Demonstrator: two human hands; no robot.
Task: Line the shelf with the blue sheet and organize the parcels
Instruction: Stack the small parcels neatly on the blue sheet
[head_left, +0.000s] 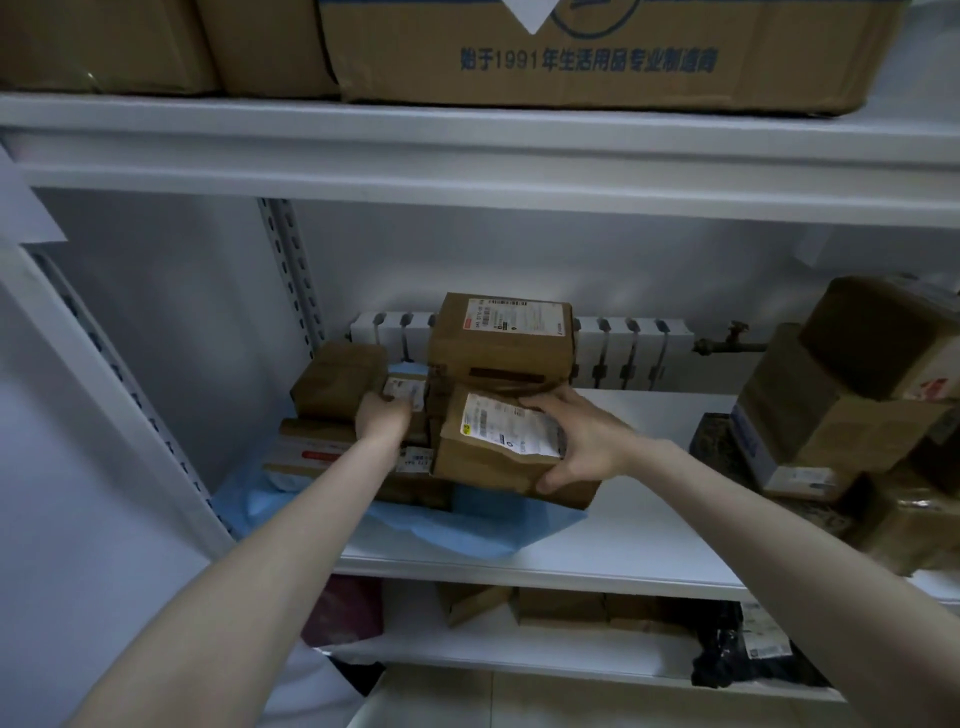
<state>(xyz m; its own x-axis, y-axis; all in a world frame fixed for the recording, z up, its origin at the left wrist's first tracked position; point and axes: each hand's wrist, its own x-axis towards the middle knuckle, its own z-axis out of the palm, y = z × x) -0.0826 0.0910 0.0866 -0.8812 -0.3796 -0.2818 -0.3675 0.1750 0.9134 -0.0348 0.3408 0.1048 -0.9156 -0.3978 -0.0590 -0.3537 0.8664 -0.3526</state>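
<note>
Left hand (382, 418) grips a small parcel (406, 391); right hand (587, 441) grips a labelled parcel (498, 441) at three o'clock, seemingly squaring the stack (501, 343).

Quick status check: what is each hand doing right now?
The left hand grips the small labelled parcel in the stack.
The right hand grips the front brown parcel, thumb underneath, fingers on top.

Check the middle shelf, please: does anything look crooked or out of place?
Yes. The blue sheet is crumpled and covers only the left part of the middle shelf; the right hand grips a tilted parcel.
</note>
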